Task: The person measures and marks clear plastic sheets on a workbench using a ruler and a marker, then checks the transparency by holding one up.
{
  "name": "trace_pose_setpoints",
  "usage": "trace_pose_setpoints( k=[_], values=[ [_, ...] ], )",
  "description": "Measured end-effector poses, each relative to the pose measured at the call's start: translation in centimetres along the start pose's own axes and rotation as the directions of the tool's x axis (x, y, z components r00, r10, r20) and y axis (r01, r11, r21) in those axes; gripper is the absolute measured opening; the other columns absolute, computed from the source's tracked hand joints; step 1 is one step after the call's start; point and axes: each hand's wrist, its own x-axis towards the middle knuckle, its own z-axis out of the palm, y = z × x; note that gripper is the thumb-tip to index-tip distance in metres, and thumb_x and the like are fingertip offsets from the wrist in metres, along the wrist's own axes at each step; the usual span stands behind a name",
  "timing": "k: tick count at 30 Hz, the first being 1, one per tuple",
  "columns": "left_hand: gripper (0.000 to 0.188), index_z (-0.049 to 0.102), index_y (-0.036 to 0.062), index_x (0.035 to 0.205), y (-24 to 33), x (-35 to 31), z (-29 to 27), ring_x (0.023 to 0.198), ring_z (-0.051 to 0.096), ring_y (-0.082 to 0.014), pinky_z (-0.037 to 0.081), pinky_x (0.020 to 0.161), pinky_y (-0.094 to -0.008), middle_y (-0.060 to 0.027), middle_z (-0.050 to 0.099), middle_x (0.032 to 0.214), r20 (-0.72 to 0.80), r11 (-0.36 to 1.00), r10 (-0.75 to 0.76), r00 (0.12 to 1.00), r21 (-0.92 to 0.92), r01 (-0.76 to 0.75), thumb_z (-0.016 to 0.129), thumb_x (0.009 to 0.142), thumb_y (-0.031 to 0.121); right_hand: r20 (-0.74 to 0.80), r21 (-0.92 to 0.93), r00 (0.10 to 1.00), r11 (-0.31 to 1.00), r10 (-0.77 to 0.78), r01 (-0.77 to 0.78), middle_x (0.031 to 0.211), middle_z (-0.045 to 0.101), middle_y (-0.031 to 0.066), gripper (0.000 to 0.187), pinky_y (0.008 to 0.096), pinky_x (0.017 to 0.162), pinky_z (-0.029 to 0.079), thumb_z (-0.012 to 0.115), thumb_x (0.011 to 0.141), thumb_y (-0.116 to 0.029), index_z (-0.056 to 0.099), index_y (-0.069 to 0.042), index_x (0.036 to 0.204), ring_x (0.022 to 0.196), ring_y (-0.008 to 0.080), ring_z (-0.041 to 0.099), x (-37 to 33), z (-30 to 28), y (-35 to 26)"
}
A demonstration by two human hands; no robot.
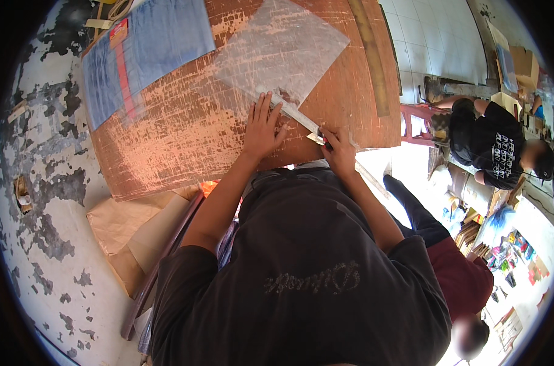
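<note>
A clear plastic sheet (283, 46) lies askew on a scratched brown wooden board (158, 149). Along the sheet's near corner runs a pale grey straightedge (298, 117), slanting down to the right. My left hand (263, 129) rests flat with its fingers stretched out, at the straightedge's far end and the sheet's edge. My right hand (340, 148) is closed round a utility knife (327, 145), mostly hidden by the fingers. A light, yellowish piece (315, 139) shows beside the knife, at the straightedge's near end; what it is I cannot tell.
Bluish sheeting (161, 52) with a red strip (124, 79) covers the board's far left. A long brownish strip (370, 58) lies along the right side. Brown paper (131, 229) hangs below the left edge. Two people (493, 143) are at the right, one in black, one in maroon.
</note>
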Motion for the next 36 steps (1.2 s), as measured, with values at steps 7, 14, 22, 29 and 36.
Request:
trace_pose_setpoints(
  k=[7, 14, 22, 29, 36],
  values=[
    [0.063, 0.051, 0.0078, 0.151, 0.02, -0.08, 0.26, 0.158, 0.026, -0.0405, 0.022, 0.127, -0.0598, -0.0211, 0.03, 0.169, -0.002, 1.0, -0.02, 1.0, 0.0, 0.02, 0.063, 0.096, 0.036, 0.022, -0.003, 1.0, 1.0, 0.0, 0.0, 0.117, 0.062, 0.0106, 0.052, 0.045, 0.08, 0.059, 0.079, 0.082, -0.006, 0.069, -0.014, 0.133, 0.1, 0.0322, 0.07, 0.2, -0.06, 0.15],
    [0.064, 0.052, 0.0064, 0.151, 0.1, -0.13, 0.26, 0.159, 0.024, -0.0394, 0.02, 0.128, -0.0586, -0.0224, 0.029, 0.169, 0.01, 0.999, -0.035, 0.999, -0.01, 0.035, 0.063, 0.095, 0.037, 0.023, -0.024, 0.999, 0.999, -0.038, 0.039, 0.117, 0.062, 0.0112, 0.054, 0.045, 0.081, 0.059, 0.078, 0.082, -0.004, 0.068, -0.014, 0.135, 0.099, 0.0325, 0.071, 0.11, 0.02, 0.42],
    [0.066, 0.051, 0.0068, 0.151, 0.16, 0.04, 0.29, 0.159, 0.024, -0.0395, 0.02, 0.128, -0.0584, -0.0224, 0.029, 0.169, -0.002, 0.999, -0.049, 0.999, -0.021, 0.049, 0.063, 0.094, 0.037, 0.052, 0.009, 0.999, 1.0, -0.001, 0.0, 0.121, 0.062, 0.01, 0.058, 0.0455, 0.083, 0.059, 0.077, 0.082, -0.002, 0.067, -0.016, 0.138, 0.101, 0.0321, 0.071, 0.15, -0.05, 0.29],
    [0.066, 0.05, 0.007, 0.152, -0.02, -0.07, 0.32, 0.158, 0.026, -0.0416, 0.024, 0.127, -0.0583, -0.022, 0.029, 0.169, -0.006, 0.999, -0.047, 0.999, -0.02, 0.047, 0.064, 0.094, 0.035, 0.057, 0.058, 0.997, 0.997, 0.05, -0.053, 0.126, 0.062, 0.0088, 0.058, 0.0448, 0.085, 0.058, 0.078, 0.082, -0.002, 0.067, -0.017, 0.136, 0.105, 0.0318, 0.07, 0.1, -0.19, 0.15],
    [0.065, 0.052, 0.0075, 0.151, -0.04, -0.18, 0.28, 0.158, 0.027, -0.0409, 0.024, 0.127, -0.0583, -0.021, 0.03, 0.169, -0.014, 0.999, -0.043, 0.999, -0.031, 0.042, 0.065, 0.094, 0.035, 0.044, 0.052, 0.998, 0.997, 0.048, -0.05, 0.13, 0.064, 0.0061, 0.054, 0.0415, 0.083, 0.06, 0.078, 0.083, -0.001, 0.069, -0.017, 0.133, 0.107, 0.0287, 0.071, -0.02, -0.11, 0.64]
  ],
)
